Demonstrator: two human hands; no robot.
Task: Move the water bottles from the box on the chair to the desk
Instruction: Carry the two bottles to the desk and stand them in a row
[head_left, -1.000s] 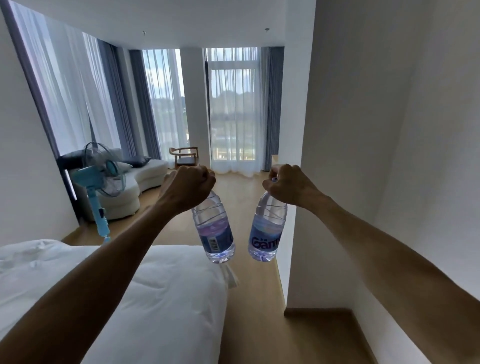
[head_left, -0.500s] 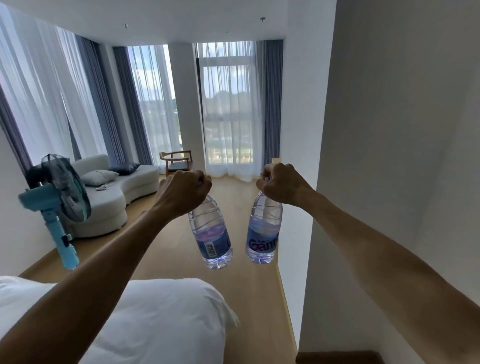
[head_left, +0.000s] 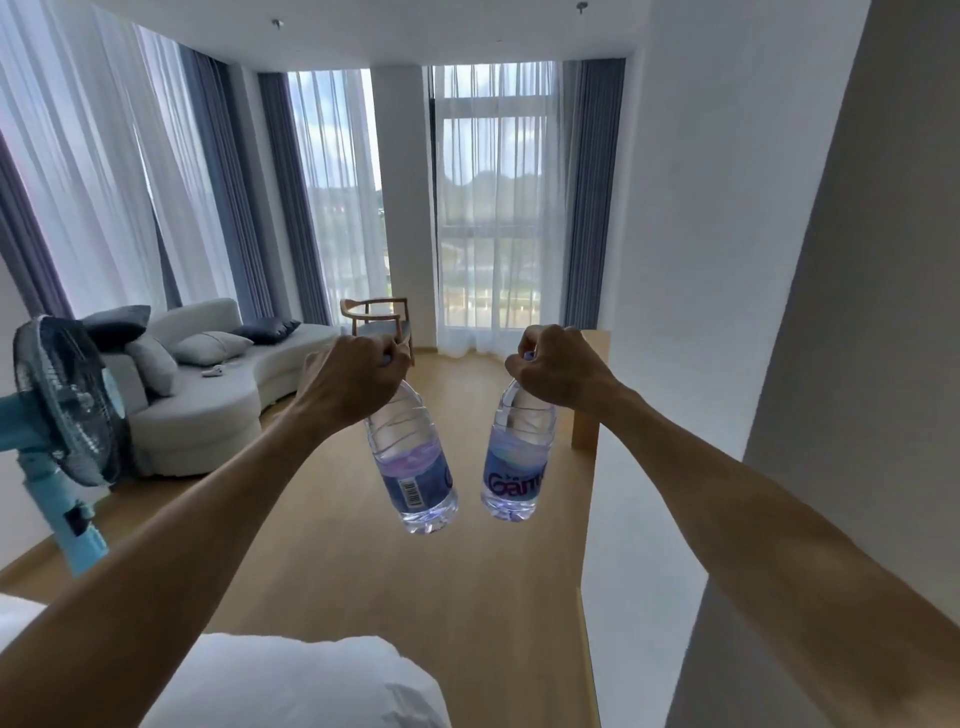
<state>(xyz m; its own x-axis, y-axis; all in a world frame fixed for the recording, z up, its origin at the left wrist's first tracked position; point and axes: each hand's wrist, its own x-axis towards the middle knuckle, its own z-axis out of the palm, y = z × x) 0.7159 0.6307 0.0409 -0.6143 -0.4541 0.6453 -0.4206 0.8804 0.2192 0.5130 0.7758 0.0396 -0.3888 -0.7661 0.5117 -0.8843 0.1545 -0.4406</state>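
Note:
My left hand (head_left: 350, 382) grips the cap end of a clear water bottle (head_left: 413, 467) with a blue label and a barcode; the bottle hangs down and tilts to the right. My right hand (head_left: 558, 371) grips the neck of a second water bottle (head_left: 517, 462) with a blue label and purple lettering, which hangs nearly straight down. Both bottles are held out in front of me above the wooden floor, a small gap between them. A light wooden desk edge (head_left: 587, 431) shows just behind my right hand, past the white wall corner. No box is in view.
A white bed corner (head_left: 311, 680) lies at the bottom left. A blue standing fan (head_left: 62, 415) is at the left. A white sofa (head_left: 208, 410) with cushions and a wooden chair (head_left: 379, 319) stand ahead by curtained windows. A white wall (head_left: 701, 312) runs along the right.
I have moved forward along the bed: the bed has dropped lower in view, the fan has slid left, and the sofa and desk edge are nearer. Both hands still hold their bottles.

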